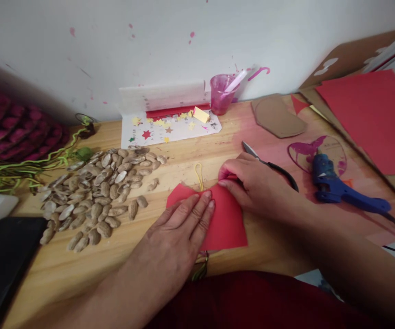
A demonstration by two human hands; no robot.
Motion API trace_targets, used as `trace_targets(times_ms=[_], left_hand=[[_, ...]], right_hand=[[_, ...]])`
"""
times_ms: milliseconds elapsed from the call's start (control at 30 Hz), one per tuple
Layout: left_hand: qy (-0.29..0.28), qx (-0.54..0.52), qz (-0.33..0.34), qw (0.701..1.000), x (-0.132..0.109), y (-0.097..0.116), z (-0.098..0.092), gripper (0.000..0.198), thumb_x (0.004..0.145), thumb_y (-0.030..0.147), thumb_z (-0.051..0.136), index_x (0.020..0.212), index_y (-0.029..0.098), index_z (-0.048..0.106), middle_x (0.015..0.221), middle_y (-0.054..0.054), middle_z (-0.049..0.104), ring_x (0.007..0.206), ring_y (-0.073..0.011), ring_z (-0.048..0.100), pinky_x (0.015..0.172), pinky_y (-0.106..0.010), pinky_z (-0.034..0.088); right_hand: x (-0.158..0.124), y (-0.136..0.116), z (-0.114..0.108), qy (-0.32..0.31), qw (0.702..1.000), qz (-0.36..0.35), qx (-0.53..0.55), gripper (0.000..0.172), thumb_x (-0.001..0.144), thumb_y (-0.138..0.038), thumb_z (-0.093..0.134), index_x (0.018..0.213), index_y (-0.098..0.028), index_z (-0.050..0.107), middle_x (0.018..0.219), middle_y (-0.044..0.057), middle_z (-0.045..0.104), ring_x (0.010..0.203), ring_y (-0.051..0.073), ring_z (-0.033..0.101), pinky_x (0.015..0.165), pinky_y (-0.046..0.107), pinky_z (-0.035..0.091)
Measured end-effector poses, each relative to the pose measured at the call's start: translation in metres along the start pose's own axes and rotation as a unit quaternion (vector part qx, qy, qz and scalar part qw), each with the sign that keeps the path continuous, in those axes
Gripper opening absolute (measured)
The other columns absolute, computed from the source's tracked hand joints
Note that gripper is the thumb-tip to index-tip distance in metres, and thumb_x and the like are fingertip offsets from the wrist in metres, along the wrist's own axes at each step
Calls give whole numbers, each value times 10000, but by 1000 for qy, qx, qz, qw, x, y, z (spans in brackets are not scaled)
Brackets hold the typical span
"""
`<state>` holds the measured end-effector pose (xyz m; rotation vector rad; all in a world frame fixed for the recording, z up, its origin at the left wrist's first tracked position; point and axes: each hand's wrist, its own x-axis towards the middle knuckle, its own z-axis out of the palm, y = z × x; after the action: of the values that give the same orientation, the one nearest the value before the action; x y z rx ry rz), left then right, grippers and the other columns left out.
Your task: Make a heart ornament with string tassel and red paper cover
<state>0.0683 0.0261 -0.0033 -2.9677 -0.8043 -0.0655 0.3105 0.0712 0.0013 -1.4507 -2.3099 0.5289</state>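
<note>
A red paper piece point(228, 224) lies on the wooden table in front of me, with a yellow string loop point(199, 176) sticking out beyond its far edge. My left hand point(180, 228) rests flat on the paper, its fingers stretched out near the far edge. At the upper right edge of the paper, my right hand point(242, 178) pinches the red paper between thumb and fingers. Dark and green threads point(201, 269) hang out below the near edge. Scissors point(252, 151) lie just beyond my right hand, their black handle partly behind it.
Peanut shells point(96, 210) are heaped on the left, near a black flat object point(8, 256). Star cutouts lie on white paper point(129, 130) by a pink-stained cup point(221, 93). On the right are a blue glue gun point(341, 189), cardboard point(278, 116) and red sheets point(376, 121).
</note>
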Motion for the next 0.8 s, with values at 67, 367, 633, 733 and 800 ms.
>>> trace_targets(times_ms=[67,367,633,733,800], left_hand=[[-5,3,-2,1000,0,1,0,610,912,56,338,1520,47,385,1605,-143,390,1445,-282,385,1143,-404,346],[-16,-8,-14,1000,0,4,1,624,904,61,368,1528,58,374,1624,-160,349,1435,-293,400,1133,-425,384],[-20,-31,-8,999,-2,-3,4,639,933,131,414,1566,123,328,1657,-119,288,1437,-294,395,1106,-453,430],[-15,-32,-11,999,-3,-4,5,644,938,134,410,1576,147,319,1668,-114,262,1432,-310,395,1086,-469,446],[-6,-37,-12,999,-4,-4,7,648,938,133,407,1579,148,311,1666,-115,268,1427,-316,397,1079,-468,452]], right_hand=[[0,0,0,0,1000,-2,-3,60,913,-187,558,869,-169,595,861,87,666,886,249,551,810,381,418],[0,2,1,-3,1000,-6,-16,62,921,-195,543,867,-181,573,863,76,648,865,237,541,797,368,400],[2,2,-3,-7,1000,4,16,64,908,-182,574,861,-168,616,844,60,664,847,211,543,771,328,382],[3,5,-4,-3,999,4,48,54,895,-191,609,862,-169,646,830,40,671,800,183,547,739,302,373],[4,8,-4,-4,998,6,66,44,882,-189,630,865,-167,664,823,30,679,768,167,550,720,290,367]])
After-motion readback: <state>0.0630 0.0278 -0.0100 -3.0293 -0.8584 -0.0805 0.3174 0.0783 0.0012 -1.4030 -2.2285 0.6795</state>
